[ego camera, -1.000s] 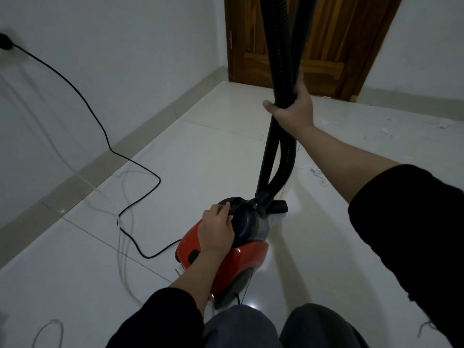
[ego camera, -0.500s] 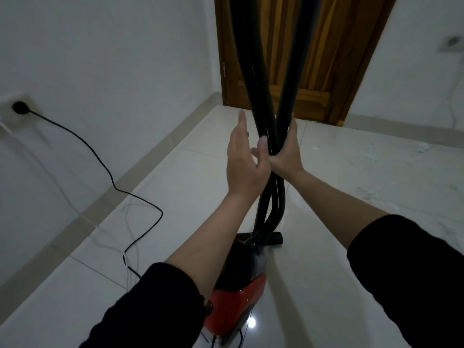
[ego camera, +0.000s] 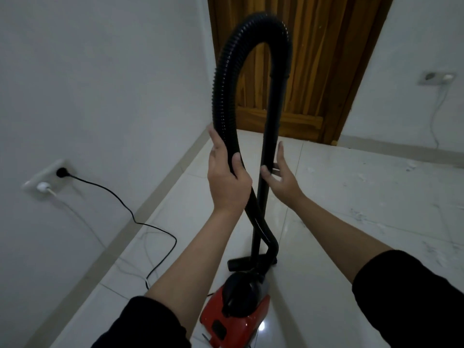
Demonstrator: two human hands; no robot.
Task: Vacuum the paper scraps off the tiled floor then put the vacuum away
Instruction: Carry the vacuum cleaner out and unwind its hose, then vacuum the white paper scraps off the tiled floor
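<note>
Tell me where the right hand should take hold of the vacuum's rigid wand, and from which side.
Grip the wand on its straight, smooth mid-section, level with the open right hand that is beside it. Come in from the right, since the left hand and the ribbed hose fill the left side. The wand stands nearly upright on its floor nozzle, so a wrap-around grip there should probably steady it.

Red canister vacuum with a black top (ego camera: 238, 312) sits on glossy white tiled floor (ego camera: 326, 285) | black ribbed hose (ego camera: 222, 96) arches overhead into a rigid black wand (ego camera: 270, 136) standing upright on its floor nozzle (ego camera: 241, 264) | white paper scraps (ego camera: 361, 177) litter tiles at right
</note>
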